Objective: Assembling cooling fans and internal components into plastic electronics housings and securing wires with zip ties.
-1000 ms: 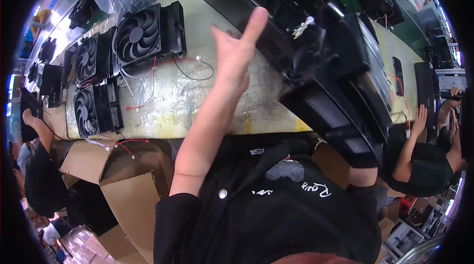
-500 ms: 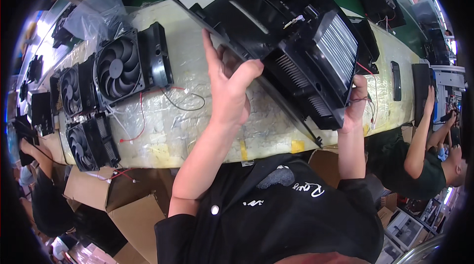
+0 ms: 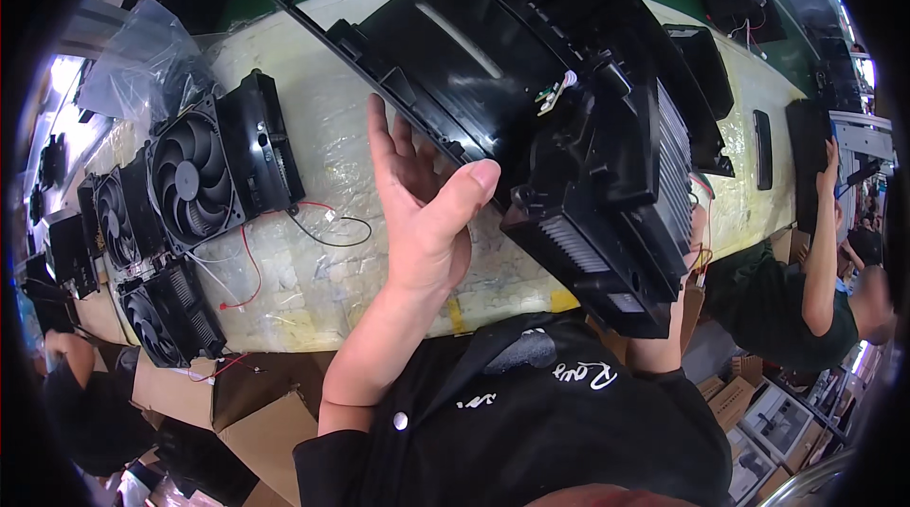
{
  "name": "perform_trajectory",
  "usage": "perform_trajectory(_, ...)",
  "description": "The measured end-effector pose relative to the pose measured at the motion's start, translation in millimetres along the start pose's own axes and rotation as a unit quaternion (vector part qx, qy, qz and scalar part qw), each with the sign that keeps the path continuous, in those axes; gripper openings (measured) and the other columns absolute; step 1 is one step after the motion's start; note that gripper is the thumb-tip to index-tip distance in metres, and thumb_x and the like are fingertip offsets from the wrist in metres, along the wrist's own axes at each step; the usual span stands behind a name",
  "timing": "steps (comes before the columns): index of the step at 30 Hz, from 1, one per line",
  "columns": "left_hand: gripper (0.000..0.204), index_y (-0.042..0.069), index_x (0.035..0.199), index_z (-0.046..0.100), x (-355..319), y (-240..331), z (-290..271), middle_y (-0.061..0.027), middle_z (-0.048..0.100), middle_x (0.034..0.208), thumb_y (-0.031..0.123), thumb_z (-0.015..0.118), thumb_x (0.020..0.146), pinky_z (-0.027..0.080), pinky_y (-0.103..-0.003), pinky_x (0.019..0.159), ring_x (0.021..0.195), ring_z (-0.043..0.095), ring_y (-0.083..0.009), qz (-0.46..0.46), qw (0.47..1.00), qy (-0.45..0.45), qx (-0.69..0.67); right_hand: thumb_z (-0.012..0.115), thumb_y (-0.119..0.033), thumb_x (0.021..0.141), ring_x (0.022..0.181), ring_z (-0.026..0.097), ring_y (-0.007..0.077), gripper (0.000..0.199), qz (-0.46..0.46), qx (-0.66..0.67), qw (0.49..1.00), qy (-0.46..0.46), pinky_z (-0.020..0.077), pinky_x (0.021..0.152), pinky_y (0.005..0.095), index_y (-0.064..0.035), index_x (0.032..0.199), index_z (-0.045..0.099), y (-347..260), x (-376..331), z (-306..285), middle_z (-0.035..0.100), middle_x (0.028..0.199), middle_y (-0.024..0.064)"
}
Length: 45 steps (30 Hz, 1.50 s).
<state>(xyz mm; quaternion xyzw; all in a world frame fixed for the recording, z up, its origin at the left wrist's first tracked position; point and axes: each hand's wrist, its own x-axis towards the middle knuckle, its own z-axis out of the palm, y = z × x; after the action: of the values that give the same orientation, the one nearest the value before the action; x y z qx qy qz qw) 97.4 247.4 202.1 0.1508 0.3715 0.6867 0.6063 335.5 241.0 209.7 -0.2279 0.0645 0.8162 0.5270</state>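
A large black plastic housing (image 3: 431,43) is tilted up over the table in front of me. My left hand (image 3: 422,204) grips its near left edge, thumb on top and fingers underneath. A black boxy unit with metal fins (image 3: 616,251) sits at the housing's lower right part, tilted toward me. Behind its right side, my right hand (image 3: 698,227) holds that unit; most of its fingers are hidden. A small white connector (image 3: 557,95) with a bit of green shows inside the housing. Thin red and yellow wires hang beside my right hand.
Several black fan units (image 3: 187,182) with loose wires stand at the left on the plastic-covered table (image 3: 322,261). Clear plastic bags (image 3: 142,62) lie behind them. Open cardboard boxes (image 3: 270,431) are below the near edge. Another person (image 3: 806,308) works at the right.
The finned unit has tipped down toward me and covers more of my right hand. The housing has shifted slightly left. My left hand keeps its hold on the edge.
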Motion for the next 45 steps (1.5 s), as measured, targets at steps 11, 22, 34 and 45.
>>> perform_trajectory(11,0.106,0.007,0.154,0.011,-7,0,3,-0.013,0.037,0.14,-0.003,0.073,0.069,0.05,-0.033,0.093,0.122,0.047,-0.0233,-0.003,1.0,0.008,-0.016,0.059,-0.037,0.086,0.115,0.061,0.0403,0.072,-0.018,-0.086,0.992,-0.092,0.0478,0.102,0.0543,0.0059,0.141,0.039,-10,-1,-16,0.052,0.135,0.0275)
perform_trajectory(22,0.1,0.006,0.152,0.02,-8,0,-3,-0.0114,0.041,0.137,0.0,0.075,0.068,0.039,-0.035,0.104,0.124,0.046,-0.0243,0.019,1.0,-0.013,-0.018,0.06,-0.016,0.081,0.12,0.056,0.0422,0.062,-0.013,-0.043,0.997,-0.066,0.0462,0.102,0.0586,0.0052,0.137,0.046,-7,14,-22,0.054,0.133,0.0282)
perform_trajectory(34,0.102,0.005,0.154,0.01,-6,-2,-2,-0.0119,0.042,0.135,-0.003,0.071,0.073,0.044,-0.033,0.1,0.121,0.048,-0.0229,0.022,0.999,-0.038,-0.015,0.059,-0.015,0.078,0.114,0.061,0.0368,0.056,-0.029,-0.145,0.989,-0.004,0.0475,0.102,0.0521,0.0028,0.13,0.054,-24,16,-44,0.062,0.125,0.0212)
perform_trajectory(45,0.097,0.001,0.155,-0.001,-6,-12,7,-0.0132,0.037,0.142,0.022,0.07,0.092,0.043,-0.031,0.099,0.119,0.049,-0.018,0.069,0.992,0.011,0.105,0.064,-0.023,0.09,0.107,0.064,0.0266,0.051,-0.009,-0.445,0.894,-0.044,0.0518,0.091,0.04,0.0038,0.131,0.051,-14,0,-27,0.065,0.118,0.0165)
